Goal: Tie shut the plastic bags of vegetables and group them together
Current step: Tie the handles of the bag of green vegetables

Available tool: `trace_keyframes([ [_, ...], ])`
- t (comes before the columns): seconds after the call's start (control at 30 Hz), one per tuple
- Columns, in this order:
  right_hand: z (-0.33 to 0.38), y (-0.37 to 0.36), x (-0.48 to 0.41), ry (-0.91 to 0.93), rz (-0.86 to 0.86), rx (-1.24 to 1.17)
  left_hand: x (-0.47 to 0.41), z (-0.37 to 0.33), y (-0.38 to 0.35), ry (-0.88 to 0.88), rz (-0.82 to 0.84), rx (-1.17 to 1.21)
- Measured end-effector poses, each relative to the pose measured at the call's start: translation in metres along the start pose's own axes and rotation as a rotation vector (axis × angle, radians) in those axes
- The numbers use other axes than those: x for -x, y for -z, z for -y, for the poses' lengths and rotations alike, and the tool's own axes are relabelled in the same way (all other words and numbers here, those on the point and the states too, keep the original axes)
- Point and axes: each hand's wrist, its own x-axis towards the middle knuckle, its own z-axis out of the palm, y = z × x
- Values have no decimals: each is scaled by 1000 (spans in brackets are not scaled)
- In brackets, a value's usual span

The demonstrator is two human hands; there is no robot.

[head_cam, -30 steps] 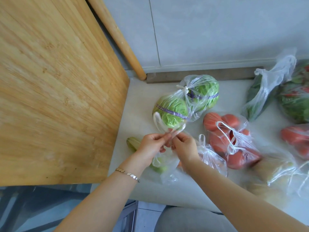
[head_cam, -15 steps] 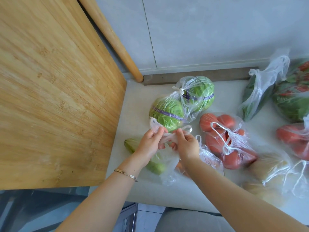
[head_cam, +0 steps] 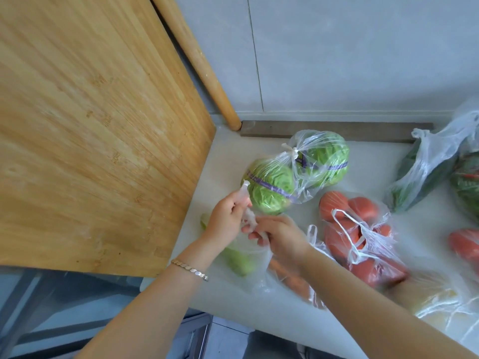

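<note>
Bag [head_cam: 259,273] of squash [head_cam: 239,263] lay below the grip, left hand [head_cam: 228,218] and right hand [head_cam: 282,234] each pinching a handle [head_cam: 244,196], seemingly to cinch a knot.

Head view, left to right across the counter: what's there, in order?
Cutting board → left hand, gripping the gourd bag → lettuce bag → tomato bag → dark-greens bag. Right hand and rolling pin overlap others, so they are left out.
</note>
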Motion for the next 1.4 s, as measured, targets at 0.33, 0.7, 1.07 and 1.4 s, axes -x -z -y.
trace_keyframes([
  [0.33, 7, -11, -17, 358, -255, 108, -17, 20, 16, 276, 57, 259],
  [0.7, -18, -40, -4, 384, -423, -447, -74, 31, 38, 475, 57, 1132],
  [1.07, -75, -53, -10, 245, -735, 389, -50, 137, 56, -593, 289, -382],
  [1.4, -127, -68, -60, 114, -682, 1557, -46, 177, 45, -670, 187, -694],
])
